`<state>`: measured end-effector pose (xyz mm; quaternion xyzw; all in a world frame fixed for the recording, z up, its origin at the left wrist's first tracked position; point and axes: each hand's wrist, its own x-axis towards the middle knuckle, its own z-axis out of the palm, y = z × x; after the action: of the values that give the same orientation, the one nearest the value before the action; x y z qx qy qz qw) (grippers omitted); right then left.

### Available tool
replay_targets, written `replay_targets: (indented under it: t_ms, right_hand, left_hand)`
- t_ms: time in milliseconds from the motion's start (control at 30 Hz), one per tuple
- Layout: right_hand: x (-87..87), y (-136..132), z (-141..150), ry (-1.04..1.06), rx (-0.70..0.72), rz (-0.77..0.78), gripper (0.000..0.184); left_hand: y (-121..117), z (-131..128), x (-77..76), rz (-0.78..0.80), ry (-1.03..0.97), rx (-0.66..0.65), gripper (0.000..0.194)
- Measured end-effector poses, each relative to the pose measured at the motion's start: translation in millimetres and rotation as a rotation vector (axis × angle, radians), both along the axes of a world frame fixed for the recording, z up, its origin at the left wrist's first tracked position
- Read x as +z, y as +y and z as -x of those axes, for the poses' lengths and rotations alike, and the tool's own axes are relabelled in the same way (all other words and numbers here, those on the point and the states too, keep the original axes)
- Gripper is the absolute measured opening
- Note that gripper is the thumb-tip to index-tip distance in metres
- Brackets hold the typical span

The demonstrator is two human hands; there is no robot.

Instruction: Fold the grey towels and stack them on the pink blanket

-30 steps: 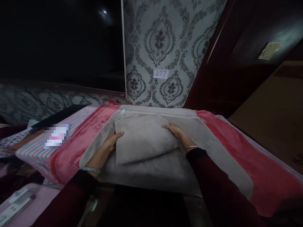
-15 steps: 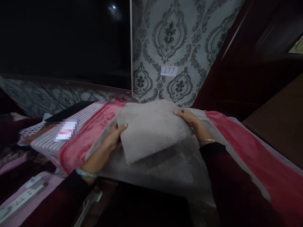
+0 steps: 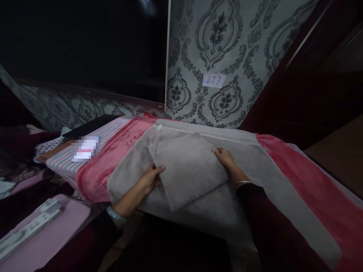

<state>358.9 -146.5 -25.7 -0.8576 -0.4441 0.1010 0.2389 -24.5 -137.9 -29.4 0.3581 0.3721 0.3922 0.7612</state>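
A folded grey plush cloth (image 3: 191,170) lies at a slant over a larger grey plush cover (image 3: 130,166). At its left edge, my left hand (image 3: 149,177) grips it with the thumb on top and the fingers beneath, partly hidden. My right hand (image 3: 225,158) is closed at the cloth's right edge, thumb and fingertips pinched together there. Under the grey cover, a pink-red plush cloth (image 3: 104,166) shows on the left and again on the right.
A striped cloth (image 3: 61,162) with a blurred-out phone-like item (image 3: 86,149) lies to the left. Nearer me, a white power strip (image 3: 31,228) rests on a pink surface (image 3: 70,226). Behind are a large dark screen (image 3: 85,45) and a patterned wall with a "277" label (image 3: 213,80).
The folded cloth has come down and nearer to me, both hands moving with it. More of the large cover's far edge shows. The camera view has shifted slightly.
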Motion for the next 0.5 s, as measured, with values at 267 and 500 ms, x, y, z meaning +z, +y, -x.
replay_targets:
  t_ms: [267, 500]
  right_hand:
    - [1.6, 4, -6, -0.080, -0.007, 0.002, 0.040]
    - [6.3, 35, -4, -0.109, -0.011, -0.024, 0.030]
  left_hand:
    - [4, -4, -4.0, -0.018, 0.075, 0.051, 0.053]
    - [-1, -9, -10.7, -0.054, 0.056, 0.113, 0.055]
